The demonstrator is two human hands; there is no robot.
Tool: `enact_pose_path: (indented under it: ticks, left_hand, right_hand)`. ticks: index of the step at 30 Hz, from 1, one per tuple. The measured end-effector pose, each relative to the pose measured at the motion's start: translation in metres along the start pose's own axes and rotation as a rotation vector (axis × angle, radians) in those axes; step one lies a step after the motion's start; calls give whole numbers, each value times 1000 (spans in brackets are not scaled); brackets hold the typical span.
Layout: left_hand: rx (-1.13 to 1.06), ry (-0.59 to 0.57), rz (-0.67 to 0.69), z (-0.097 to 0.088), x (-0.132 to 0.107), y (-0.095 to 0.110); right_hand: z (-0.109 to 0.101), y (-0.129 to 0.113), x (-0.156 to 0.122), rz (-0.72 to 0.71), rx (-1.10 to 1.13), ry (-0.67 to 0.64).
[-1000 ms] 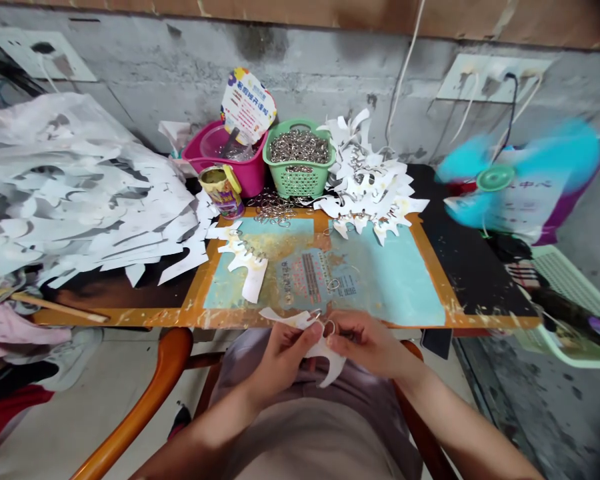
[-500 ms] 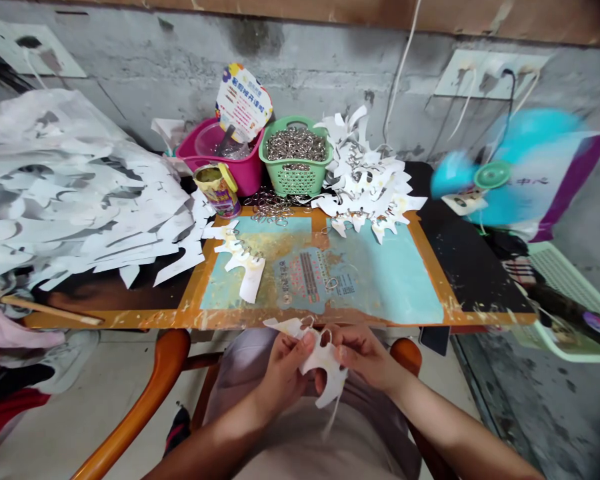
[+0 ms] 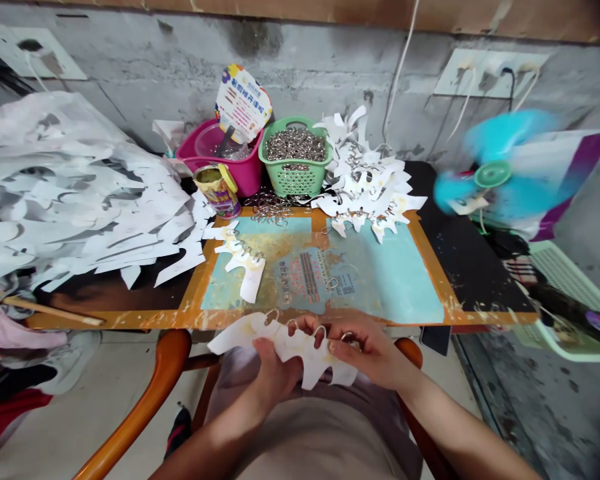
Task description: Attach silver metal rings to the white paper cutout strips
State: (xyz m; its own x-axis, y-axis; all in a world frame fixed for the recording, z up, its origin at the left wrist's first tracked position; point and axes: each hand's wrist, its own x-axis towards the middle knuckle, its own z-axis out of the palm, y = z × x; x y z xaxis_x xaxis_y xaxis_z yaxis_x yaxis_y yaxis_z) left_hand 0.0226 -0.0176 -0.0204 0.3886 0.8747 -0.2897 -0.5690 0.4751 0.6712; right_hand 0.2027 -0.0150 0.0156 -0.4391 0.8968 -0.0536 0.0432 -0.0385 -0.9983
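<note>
My left hand [image 3: 273, 373] grips a white paper cutout [image 3: 285, 347] from below, held flat over my lap just in front of the table edge. Several metal rings stand along the cutout's top edge. My right hand [image 3: 367, 350] is closed beside it, fingertips pinching a metal ring [image 3: 347, 337] at the cutout's right end. Another cutout with rings [image 3: 245, 263] lies on the blue mat [image 3: 390, 280]. A green basket [image 3: 296, 160] full of rings stands at the back.
A big heap of white cutouts [image 3: 70, 193] covers the table's left side; a smaller ringed pile [image 3: 367, 180] lies at the back right. A pink tub [image 3: 220, 157], a small can [image 3: 220, 190], loose rings [image 3: 270, 203] and a spinning blue fan [image 3: 495, 173] are also there.
The cutout has turned from hanging edge-on to lying flat and wide across both hands. My hands have lowered slightly toward my lap.
</note>
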Motion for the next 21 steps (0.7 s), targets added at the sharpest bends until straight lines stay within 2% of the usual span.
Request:
enact_pose_path:
  ticks: [3, 6, 11, 13, 19, 21]
  left_hand:
    - [-97, 8, -18, -5, -3, 1]
    - [-66, 68, -30, -8, -4, 1]
    - [133, 335, -29, 3, -6, 1]
    - [198, 393, -6, 8, -6, 2]
    - [236, 325, 97, 4, -3, 0]
    - [216, 380, 108, 2, -2, -1]
  right_hand:
    - [-1, -1, -1, -10, -70, 19]
    - [-4, -2, -1, -32, -149, 46]
    - [-5, -3, -2, -113, -239, 43]
    - [-5, -2, -2, -156, -225, 37]
    - [-1, -1, 2, -165, -303, 78]
    - [1, -3, 3, -177, -327, 57]
